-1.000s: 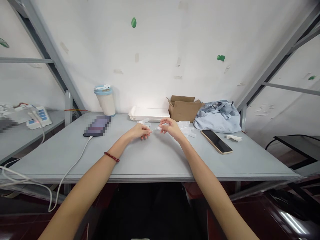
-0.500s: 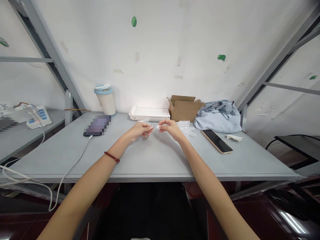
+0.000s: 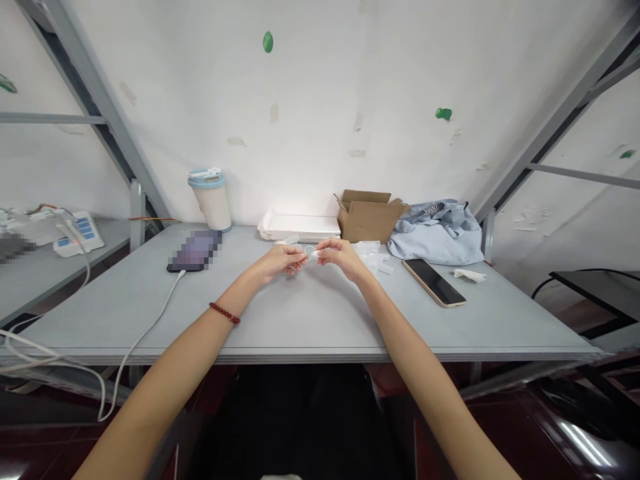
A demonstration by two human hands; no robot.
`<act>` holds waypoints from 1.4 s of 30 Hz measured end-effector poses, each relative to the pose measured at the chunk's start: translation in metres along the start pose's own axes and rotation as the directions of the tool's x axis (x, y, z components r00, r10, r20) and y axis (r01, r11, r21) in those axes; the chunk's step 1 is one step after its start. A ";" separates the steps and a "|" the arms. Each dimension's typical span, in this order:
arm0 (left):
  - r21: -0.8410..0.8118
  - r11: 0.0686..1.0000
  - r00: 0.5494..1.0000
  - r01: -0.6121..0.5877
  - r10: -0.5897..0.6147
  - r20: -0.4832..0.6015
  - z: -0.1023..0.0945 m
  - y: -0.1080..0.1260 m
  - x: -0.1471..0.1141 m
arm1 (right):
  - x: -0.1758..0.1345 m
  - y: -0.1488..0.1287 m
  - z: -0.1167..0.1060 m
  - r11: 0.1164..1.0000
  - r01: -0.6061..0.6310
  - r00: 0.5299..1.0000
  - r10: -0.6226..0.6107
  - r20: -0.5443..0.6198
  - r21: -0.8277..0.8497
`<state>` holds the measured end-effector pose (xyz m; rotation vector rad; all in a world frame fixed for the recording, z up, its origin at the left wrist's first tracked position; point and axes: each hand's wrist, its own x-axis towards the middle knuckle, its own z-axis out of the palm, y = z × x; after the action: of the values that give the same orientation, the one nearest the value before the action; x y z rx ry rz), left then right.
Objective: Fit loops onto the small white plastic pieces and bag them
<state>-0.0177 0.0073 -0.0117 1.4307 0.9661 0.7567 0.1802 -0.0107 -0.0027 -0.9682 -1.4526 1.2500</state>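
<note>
Over the middle of the table, both hands are close together at a thin white cord (image 3: 310, 247) that arcs in a small loop between the fingertips. My left hand (image 3: 280, 261), with a dark red bead bracelet on its wrist, is closed in a pinch on the cord, and part of the cord shows below its fingers. My right hand (image 3: 339, 257) pinches a small white piece (image 3: 315, 254) at the cord's end; its exact kind is too small to tell. Several clear plastic pieces (image 3: 373, 255) lie just right of my right hand.
Behind the hands lie a stack of white trays (image 3: 300, 227) and an open cardboard box (image 3: 373, 219). A blue cloth (image 3: 435, 233), a phone (image 3: 434, 283) and a crumpled tissue (image 3: 469, 275) lie right. At left are a cup (image 3: 213, 203) and a phone on a cable (image 3: 194, 252).
My left fingertips have shifted very slightly right, closer to the small white piece. My right hand keeps its pinch in nearly the same place.
</note>
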 end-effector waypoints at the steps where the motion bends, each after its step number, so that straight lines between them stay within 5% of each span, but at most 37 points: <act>1: -0.002 1.000 1.000 0.002 -0.002 0.002 0.000 0.000 0.000 | 0.000 0.000 0.000 1.000 -0.001 1.000 0.001 0.001 0.003; 26: -0.039 0.999 1.000 0.009 -0.008 0.030 -0.002 -0.003 0.003 | 0.000 0.000 0.001 1.000 -0.018 1.000 0.018 0.013 0.001; 42: -0.067 0.998 0.998 -0.021 0.017 -0.064 0.006 -0.002 0.002 | -0.003 0.004 0.003 0.998 0.002 0.998 0.002 0.069 -0.063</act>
<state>-0.0113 0.0062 -0.0141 1.3660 0.9678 0.8456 0.1775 -0.0135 -0.0076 -0.9754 -1.5535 1.2548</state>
